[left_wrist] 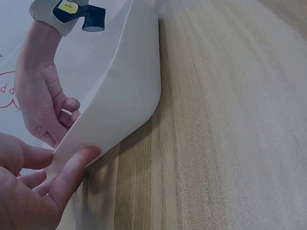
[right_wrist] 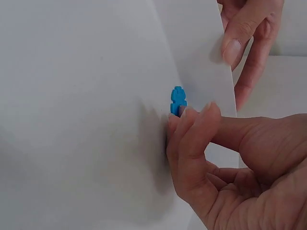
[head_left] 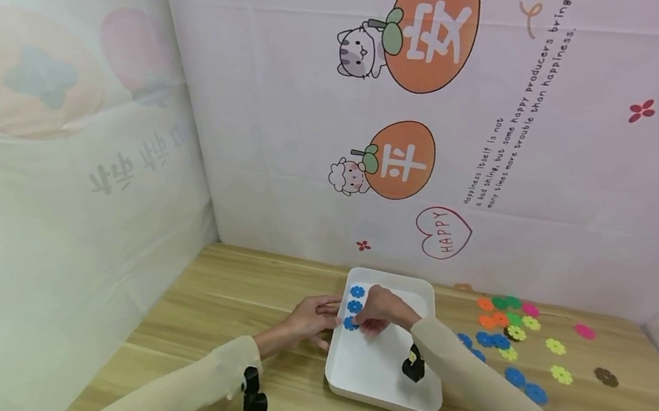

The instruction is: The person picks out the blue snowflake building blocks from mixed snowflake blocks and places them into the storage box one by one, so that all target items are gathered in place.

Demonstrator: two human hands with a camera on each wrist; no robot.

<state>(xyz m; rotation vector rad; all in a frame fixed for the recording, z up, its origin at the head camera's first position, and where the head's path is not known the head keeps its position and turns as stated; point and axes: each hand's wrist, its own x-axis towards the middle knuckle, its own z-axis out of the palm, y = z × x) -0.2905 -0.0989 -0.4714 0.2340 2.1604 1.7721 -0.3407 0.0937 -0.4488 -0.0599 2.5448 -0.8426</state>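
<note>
Head view shows me a white tray (head_left: 382, 376) on the wooden table (head_left: 219, 302), with three blue discs (head_left: 355, 307) lined up along its left wall. My right hand (head_left: 381, 310) reaches into the tray and its fingertips rest on the nearest disc (head_left: 350, 323) of the row. From the right wrist I see those fingers (right_wrist: 192, 129) bent and pinching that blue disc (right_wrist: 178, 100) against the tray floor, close to the wall.

My left hand (head_left: 308, 319) sits outside the tray, touching its left rim. From the left wrist, the thumb (left_wrist: 72, 175) presses the outer wall (left_wrist: 129, 96) near the rim, and the other fingers lie relaxed, nothing gripped.

Loose discs (head_left: 511, 334) in orange, green, pink, yellow, blue and brown lie scattered on the table to the right of the tray.
</note>
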